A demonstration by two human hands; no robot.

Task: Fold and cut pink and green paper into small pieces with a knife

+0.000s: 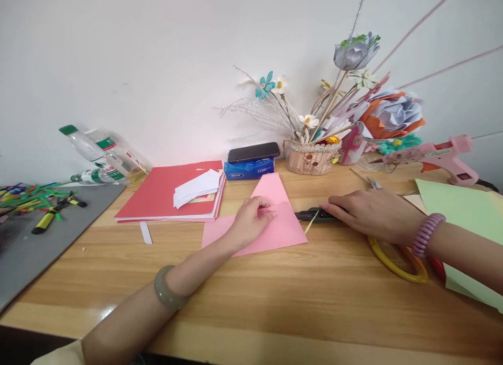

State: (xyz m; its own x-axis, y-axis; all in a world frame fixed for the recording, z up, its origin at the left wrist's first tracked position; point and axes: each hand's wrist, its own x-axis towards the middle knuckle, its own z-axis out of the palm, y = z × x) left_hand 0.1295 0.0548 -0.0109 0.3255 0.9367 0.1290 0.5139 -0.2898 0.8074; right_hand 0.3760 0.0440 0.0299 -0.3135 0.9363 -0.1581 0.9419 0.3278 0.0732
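My left hand (pixel 253 221) rests on a sheet of pink paper (pixel 288 229), its fingers curled and the thumb on the sheet, holding it. The pink sheet tapers toward the wall, and another part of it shows left of my wrist. To the right, my right hand (pixel 363 210) has its fingers closed around the end of a black tool (pixel 310 214); its kind is hard to tell. A thin yellowish strip (pixel 312 222) lies against the tool beside the paper's edge. Below my right palm are scissors with yellow handles (pixel 396 263), partly hidden by the hand.
Red paper (pixel 153 192) bears white slips (pixel 196 189) on the left. A phone (pixel 253 152) lies on a blue box (pixel 249 169), beside a flower basket (pixel 310 158). A pink glue gun (pixel 440 158) and green paper (pixel 463 213) are right; plastic bottles (pixel 98 155) lean on the wall.
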